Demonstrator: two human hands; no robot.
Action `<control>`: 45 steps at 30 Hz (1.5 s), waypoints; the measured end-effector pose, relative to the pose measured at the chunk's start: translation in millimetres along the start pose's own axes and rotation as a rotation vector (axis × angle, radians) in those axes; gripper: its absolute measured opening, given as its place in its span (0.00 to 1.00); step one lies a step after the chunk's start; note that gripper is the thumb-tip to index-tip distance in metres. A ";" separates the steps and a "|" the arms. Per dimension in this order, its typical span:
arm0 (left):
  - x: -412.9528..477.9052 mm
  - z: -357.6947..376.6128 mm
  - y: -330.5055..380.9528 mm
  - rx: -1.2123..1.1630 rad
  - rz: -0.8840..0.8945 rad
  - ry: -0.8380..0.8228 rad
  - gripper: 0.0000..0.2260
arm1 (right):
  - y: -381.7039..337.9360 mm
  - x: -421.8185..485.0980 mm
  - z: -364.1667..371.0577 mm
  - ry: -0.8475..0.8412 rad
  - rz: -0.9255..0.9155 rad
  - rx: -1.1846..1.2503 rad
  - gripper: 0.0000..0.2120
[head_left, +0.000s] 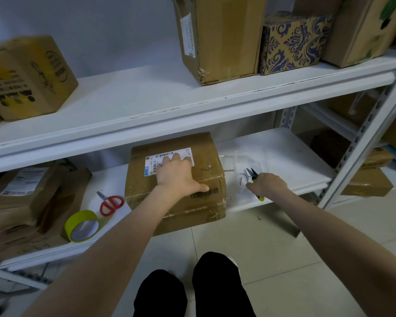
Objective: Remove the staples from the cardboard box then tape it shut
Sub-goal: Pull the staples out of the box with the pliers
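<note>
A brown cardboard box [206,156] with a white shipping label lies on the lower white shelf [290,152], its front hanging over the shelf edge. Several metal pins stick out of its right side [228,170]. My left hand [177,173] lies flat on the box top, fingers spread over the label, thumb on the front edge. My right hand [269,185] grips yellow-handled pliers [253,173] beside the box, jaws pointing away over a small pile of pulled pins [244,176] in a clear tray. A yellow tape roll [81,226] and red scissors [111,203] lie left of the box.
Parcels [21,193] are stacked at the left of the lower shelf. The upper shelf [146,99] carries several cardboard boxes, one patterned blue [293,42]. A slotted metal upright [361,143] stands at the right. Tiled floor and my knees [192,291] lie below.
</note>
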State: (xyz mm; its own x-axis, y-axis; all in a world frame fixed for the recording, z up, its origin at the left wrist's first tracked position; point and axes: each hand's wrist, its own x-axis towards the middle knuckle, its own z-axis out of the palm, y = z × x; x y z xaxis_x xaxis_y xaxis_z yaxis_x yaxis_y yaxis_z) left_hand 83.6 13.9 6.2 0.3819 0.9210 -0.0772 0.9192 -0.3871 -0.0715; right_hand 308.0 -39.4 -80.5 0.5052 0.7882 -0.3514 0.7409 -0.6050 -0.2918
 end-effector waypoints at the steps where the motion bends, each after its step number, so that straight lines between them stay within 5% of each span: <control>1: -0.1 -0.1 0.7 0.001 0.002 -0.001 0.43 | -0.3 -1.3 -1.6 0.013 0.003 0.009 0.15; 12: -5.7 2.6 -2.2 -0.066 0.015 -0.012 0.42 | -1.4 -44.4 -5.8 0.105 -0.251 0.405 0.14; 21: -12.0 -3.5 -17.7 -0.301 0.098 0.061 0.22 | -9.0 -88.8 -17.7 0.295 -0.611 0.035 0.15; 27: -13.7 -4.2 -14.2 -0.330 0.077 0.070 0.20 | -9.9 -101.9 -20.0 0.360 -0.641 -0.245 0.21; 39: -15.8 -4.9 -11.4 -0.328 0.070 0.057 0.20 | -40.8 -103.7 -28.1 0.335 -0.659 -0.364 0.21; 45: -15.8 -3.4 -9.9 -0.316 0.060 0.071 0.20 | -44.2 -107.2 -33.1 0.170 -0.608 -0.209 0.15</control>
State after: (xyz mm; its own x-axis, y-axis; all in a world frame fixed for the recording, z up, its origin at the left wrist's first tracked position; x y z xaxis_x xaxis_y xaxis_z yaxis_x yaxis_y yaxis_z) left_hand 68.8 3.3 11.6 0.4318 0.9020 -0.0018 0.8750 -0.4184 0.2436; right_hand 235.8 -93.4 -0.4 0.0200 0.9994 -0.0283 0.9776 -0.0254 -0.2091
